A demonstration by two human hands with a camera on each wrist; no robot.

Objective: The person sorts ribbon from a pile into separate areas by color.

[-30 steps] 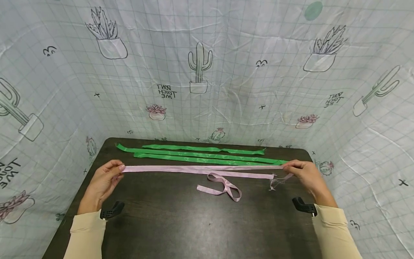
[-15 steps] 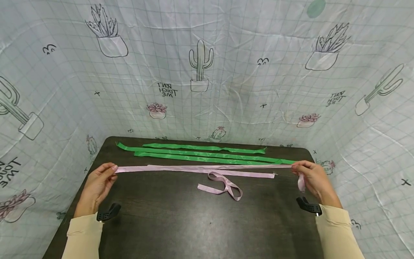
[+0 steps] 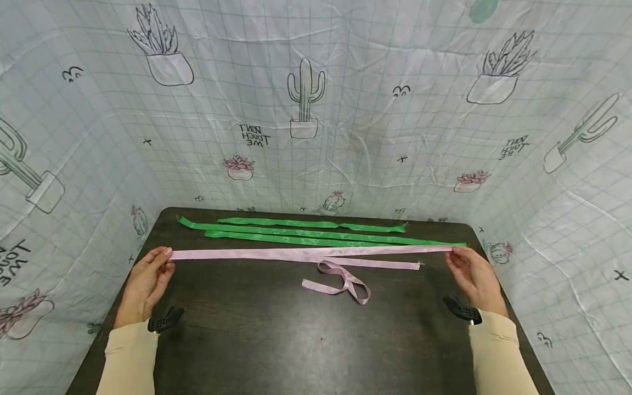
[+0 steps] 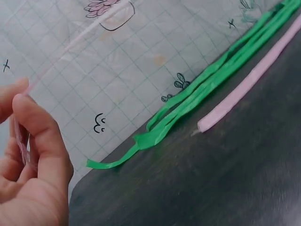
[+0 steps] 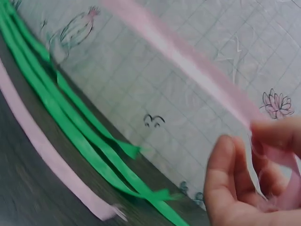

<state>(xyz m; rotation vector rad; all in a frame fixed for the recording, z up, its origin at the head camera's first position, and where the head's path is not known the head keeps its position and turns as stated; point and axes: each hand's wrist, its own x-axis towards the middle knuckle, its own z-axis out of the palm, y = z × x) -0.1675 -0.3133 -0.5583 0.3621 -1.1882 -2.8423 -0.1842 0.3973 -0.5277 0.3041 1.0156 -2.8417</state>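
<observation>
A pink ribbon (image 3: 237, 254) is stretched nearly straight between my two hands, raised above the table as both wrist views show. My left hand (image 3: 147, 282) pinches its left end between thumb and forefinger. At the other side my right hand (image 3: 474, 280) pinches it near the right end, and the loose tail (image 5: 287, 193) curls down into the palm. Below the stretched ribbon, a second pink ribbon (image 3: 380, 264) lies flat on the table, its frayed right end showing. Closer to me lies a short pink ribbon (image 3: 348, 288) in a twisted loop.
Several green ribbons (image 3: 276, 237) lie side by side along the back of the dark table (image 3: 276, 351). A pale grid cloth printed with cactus drawings (image 3: 355, 109) hangs behind the table and on both sides. A black wrist mount (image 3: 165, 320) sits at my left cuff.
My hands have moved farther apart, drawing the pink ribbon longer and straighter. The right hand has turned palm inward, and the frayed tail that hung from it is now gathered at the palm.
</observation>
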